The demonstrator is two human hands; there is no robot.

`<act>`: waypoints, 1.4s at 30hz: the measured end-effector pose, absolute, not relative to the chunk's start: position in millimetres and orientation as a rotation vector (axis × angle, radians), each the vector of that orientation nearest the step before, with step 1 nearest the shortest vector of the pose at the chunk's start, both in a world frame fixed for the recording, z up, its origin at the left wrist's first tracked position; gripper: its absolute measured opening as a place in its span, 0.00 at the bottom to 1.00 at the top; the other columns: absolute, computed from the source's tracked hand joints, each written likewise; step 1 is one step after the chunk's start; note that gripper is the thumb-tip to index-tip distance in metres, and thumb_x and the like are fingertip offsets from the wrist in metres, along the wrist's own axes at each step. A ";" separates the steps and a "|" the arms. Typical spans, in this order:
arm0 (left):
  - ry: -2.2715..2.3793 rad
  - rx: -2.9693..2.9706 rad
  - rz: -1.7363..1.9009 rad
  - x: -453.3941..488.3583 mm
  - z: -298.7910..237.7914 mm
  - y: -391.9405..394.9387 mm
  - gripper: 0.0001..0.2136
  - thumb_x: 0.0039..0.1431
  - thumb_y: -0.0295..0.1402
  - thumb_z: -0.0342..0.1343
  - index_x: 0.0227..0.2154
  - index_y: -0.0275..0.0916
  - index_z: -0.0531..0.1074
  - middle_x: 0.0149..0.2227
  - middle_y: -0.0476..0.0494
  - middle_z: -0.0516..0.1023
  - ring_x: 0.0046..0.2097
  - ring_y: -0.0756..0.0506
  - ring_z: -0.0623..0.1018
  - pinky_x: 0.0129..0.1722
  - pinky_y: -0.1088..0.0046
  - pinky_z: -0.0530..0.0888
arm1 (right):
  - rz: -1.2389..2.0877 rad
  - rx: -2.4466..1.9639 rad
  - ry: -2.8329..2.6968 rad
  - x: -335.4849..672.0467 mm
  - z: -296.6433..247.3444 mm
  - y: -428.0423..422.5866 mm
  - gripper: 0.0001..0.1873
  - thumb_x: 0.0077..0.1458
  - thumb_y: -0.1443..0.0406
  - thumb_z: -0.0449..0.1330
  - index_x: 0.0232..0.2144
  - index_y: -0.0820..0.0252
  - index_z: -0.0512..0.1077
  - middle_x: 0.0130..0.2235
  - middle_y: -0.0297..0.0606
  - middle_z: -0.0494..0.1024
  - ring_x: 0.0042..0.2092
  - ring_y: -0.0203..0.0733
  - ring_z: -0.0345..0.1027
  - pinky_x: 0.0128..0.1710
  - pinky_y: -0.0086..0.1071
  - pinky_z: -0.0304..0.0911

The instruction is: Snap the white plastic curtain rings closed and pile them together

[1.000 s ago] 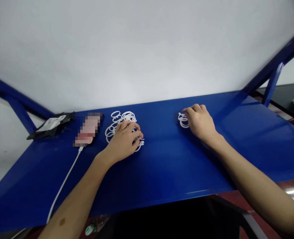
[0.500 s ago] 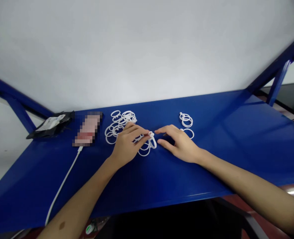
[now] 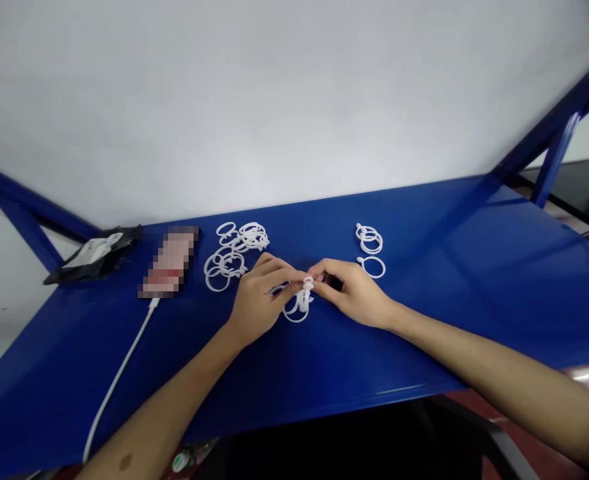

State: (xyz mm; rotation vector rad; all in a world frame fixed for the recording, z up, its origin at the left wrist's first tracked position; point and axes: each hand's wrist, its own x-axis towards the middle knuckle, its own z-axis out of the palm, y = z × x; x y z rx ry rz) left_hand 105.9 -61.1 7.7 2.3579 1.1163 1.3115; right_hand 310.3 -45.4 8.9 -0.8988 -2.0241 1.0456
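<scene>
Between my two hands is a white plastic ring (image 3: 305,293) with a small eyelet at its top, seen nearly edge-on. My left hand (image 3: 262,297) pinches it from the left with thumb and forefinger. From the right, the thumb and forefinger of my right hand (image 3: 352,290) close on the same eyelet end. Under the held ring, more white rings (image 3: 294,320) lie on the blue table, partly hidden by my left fingers. A tangled pile of such rings (image 3: 237,248) lies beyond my left hand. Past my right hand lie a few rings (image 3: 370,241) and a single ring (image 3: 373,268).
A phone with a blurred screen (image 3: 169,260) lies on the left of the blue table (image 3: 424,227), with a white cable (image 3: 119,380) running to the front edge. A black plastic package (image 3: 92,257) sits at the far left. Blue frame bars (image 3: 554,160) and a white wall bound the table.
My right hand has come in from the right and closed on the ring's eyelet end. The ring has turned nearly edge-on to me. The view has shifted slightly.
</scene>
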 end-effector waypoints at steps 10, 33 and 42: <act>1.120 2.242 1.350 105.9 9.1 -64.0 0.03 0.63 0.33 0.61 0.35 0.46 0.80 0.31 0.49 0.76 0.36 0.48 0.73 0.36 0.69 0.71 | 1.137 -0.857 -1.970 310.9 10.7 -46.6 0.08 0.64 0.61 0.59 0.38 0.58 0.75 0.35 0.35 0.78 0.33 0.35 0.70 0.33 0.30 0.65; 1.161 2.038 1.218 102.8 6.7 -61.5 0.11 0.62 0.45 0.60 0.37 0.44 0.77 0.34 0.48 0.77 0.37 0.47 0.75 0.39 0.68 0.73 | 1.099 -0.911 -1.861 313.4 7.3 -49.3 0.11 0.64 0.57 0.59 0.39 0.58 0.74 0.27 0.29 0.69 0.27 0.33 0.60 0.28 0.29 0.58; 1.198 2.222 1.341 109.3 4.3 -66.2 0.16 0.64 0.47 0.56 0.28 0.42 0.76 0.28 0.48 0.78 0.35 0.46 0.73 0.37 0.67 0.71 | 1.119 -0.859 -1.980 320.4 13.4 -52.4 0.12 0.65 0.57 0.58 0.36 0.59 0.75 0.35 0.38 0.79 0.33 0.37 0.69 0.32 0.32 0.64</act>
